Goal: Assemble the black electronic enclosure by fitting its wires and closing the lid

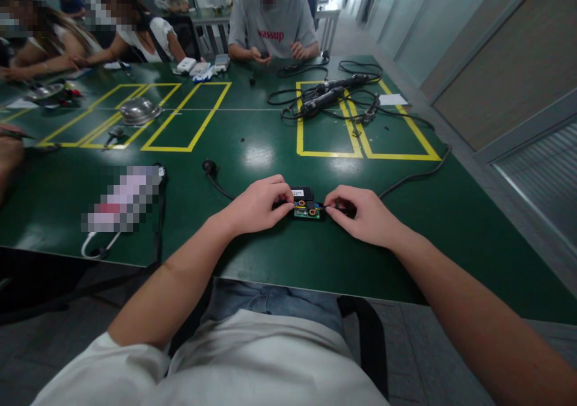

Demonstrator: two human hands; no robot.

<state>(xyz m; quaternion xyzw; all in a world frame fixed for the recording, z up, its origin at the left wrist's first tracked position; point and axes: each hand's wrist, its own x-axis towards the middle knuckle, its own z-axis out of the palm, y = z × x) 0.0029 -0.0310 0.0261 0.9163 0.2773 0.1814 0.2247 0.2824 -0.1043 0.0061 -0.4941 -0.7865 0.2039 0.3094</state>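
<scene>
Board [308, 211]: left hand [265, 203], right hand [363, 214] pinching apparent wires [321, 206]

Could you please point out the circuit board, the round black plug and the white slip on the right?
Circuit board [307, 212]: head view, middle of the board.
Round black plug [209, 167]: head view, its rounded body.
White slip [393, 99]: head view, middle of its surface.

Black cable [417, 175] crosses the table [265, 256] beyond the right hand [367, 214].
</scene>
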